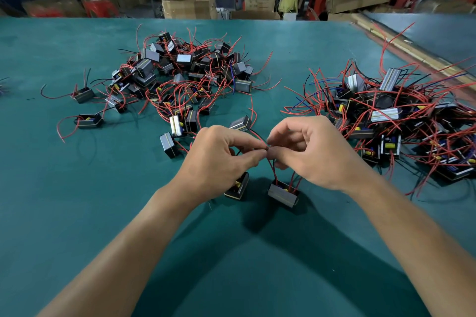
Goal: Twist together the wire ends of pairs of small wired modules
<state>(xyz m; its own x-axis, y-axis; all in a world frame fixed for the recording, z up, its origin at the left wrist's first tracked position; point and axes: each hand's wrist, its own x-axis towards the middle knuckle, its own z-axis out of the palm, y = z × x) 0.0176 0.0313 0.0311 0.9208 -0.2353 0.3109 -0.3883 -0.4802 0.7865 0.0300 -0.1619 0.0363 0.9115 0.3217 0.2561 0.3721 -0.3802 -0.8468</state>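
**Wire ends pinched, twist could slip**

Hands are both closed on the join: left hand (221,154) and right hand (311,152) pinch the red wire ends (268,148) between fingertips, raised above the green tabletop (77,213). Two modules sit near me right under them, the left module (238,188) tipped on edge, the right module (283,193) flat. Big piles lie far left (180,77) and right (399,113). My worry: the leads are short and springy, so if I pull while twisting, a module may drag or an end could pop out of the pinch.
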